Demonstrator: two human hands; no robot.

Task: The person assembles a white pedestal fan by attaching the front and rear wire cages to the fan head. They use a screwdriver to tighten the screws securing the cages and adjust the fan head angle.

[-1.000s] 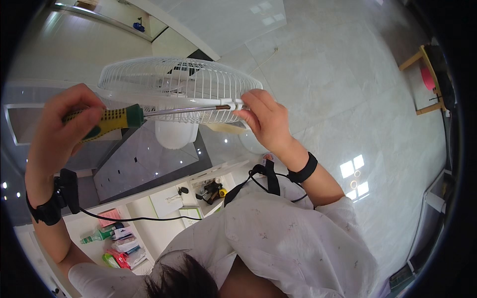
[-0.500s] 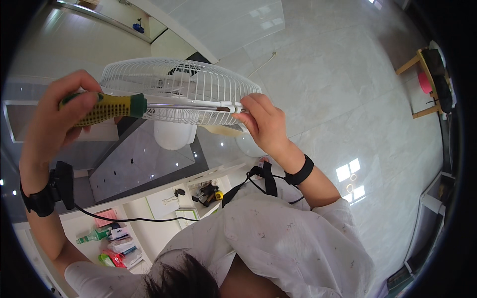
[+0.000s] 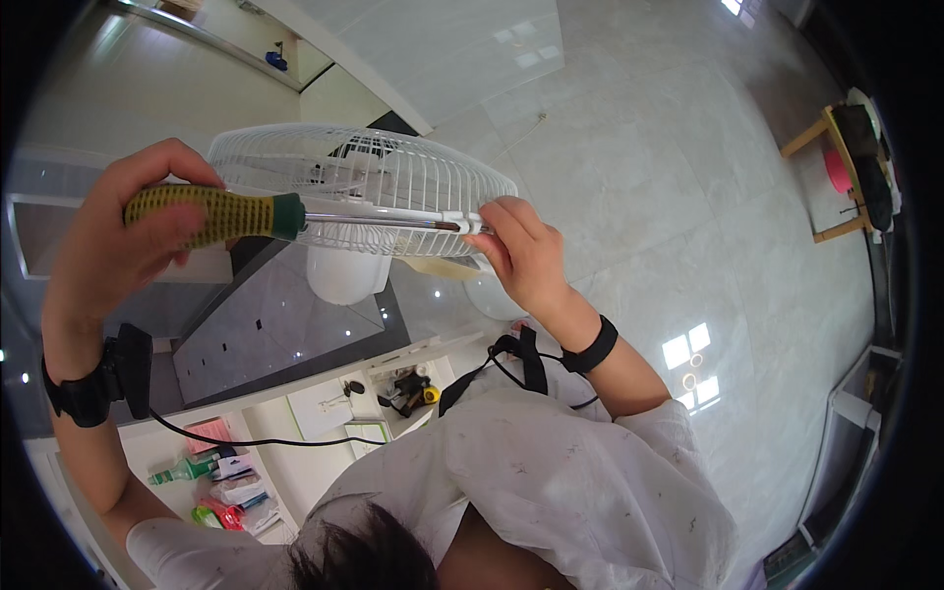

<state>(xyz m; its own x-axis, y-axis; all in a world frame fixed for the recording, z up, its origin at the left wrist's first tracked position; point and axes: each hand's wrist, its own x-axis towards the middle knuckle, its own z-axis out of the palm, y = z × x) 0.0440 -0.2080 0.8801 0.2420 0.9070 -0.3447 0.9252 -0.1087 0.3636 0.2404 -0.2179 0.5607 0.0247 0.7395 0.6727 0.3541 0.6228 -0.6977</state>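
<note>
My left hand (image 3: 128, 231) is wrapped round the yellow-and-green handle of a screwdriver (image 3: 246, 215), its long metal shaft lying level and pointing right. The tip meets a small white clip (image 3: 458, 223) on the rim of a fan's white wire guard (image 3: 393, 167). Just beyond the tip, my right hand (image 3: 523, 246) pinches the rim at that clip; whether a screw or nut sits between thumb and fingertips is hidden. Below the guard shows the fan's rounded white motor housing (image 3: 339, 272). The blades are only partly visible through the wires.
Under the fan is a dark grey tabletop (image 3: 265, 339). Open shelves nearer me hold a green bottle (image 3: 184, 470), bagged items and a yellow tape measure (image 3: 431, 394). A wooden stool (image 3: 841, 172) stands at the far right. A black cable (image 3: 265, 442) runs from my left wrist strap.
The screwdriver handle has turned in my left hand and shifted slightly right and down. The fan guard has moved down a little with it. My right hand keeps its pinch at the clip.
</note>
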